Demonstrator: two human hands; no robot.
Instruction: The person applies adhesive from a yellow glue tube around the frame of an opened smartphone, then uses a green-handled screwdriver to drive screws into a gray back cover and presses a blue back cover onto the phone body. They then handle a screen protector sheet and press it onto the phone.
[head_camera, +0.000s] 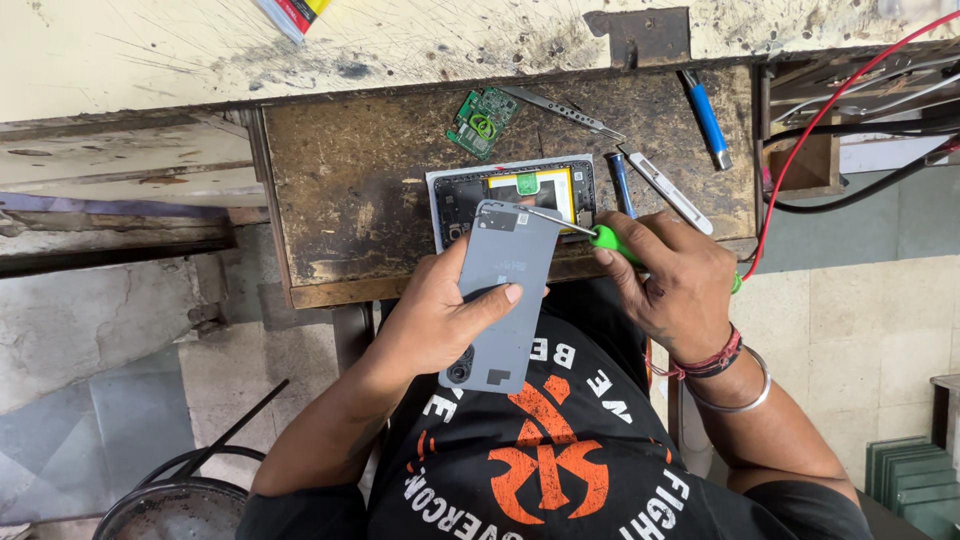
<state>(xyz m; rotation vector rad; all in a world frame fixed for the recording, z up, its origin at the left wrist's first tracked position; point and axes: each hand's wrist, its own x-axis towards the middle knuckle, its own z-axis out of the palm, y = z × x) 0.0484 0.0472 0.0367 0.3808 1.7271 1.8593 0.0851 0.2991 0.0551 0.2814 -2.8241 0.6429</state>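
Note:
My left hand (437, 318) holds a grey phone back cover (503, 290) tilted above my lap, thumb pressed across its inner face. My right hand (672, 281) grips a green-handled screwdriver (606, 240); its metal shaft reaches left to the cover's upper edge. Just beyond, an opened phone (510, 195) with a yellow-labelled battery lies on the worn brown work surface (350, 180).
A green circuit board (481, 122), metal tweezers (563, 109), a blue-handled tool (706, 117), a second blue tool (621, 185) and a white tool (665, 189) lie on the work surface. Red and black cables (820, 130) run at the right. A dark round bin (170, 505) sits at the lower left.

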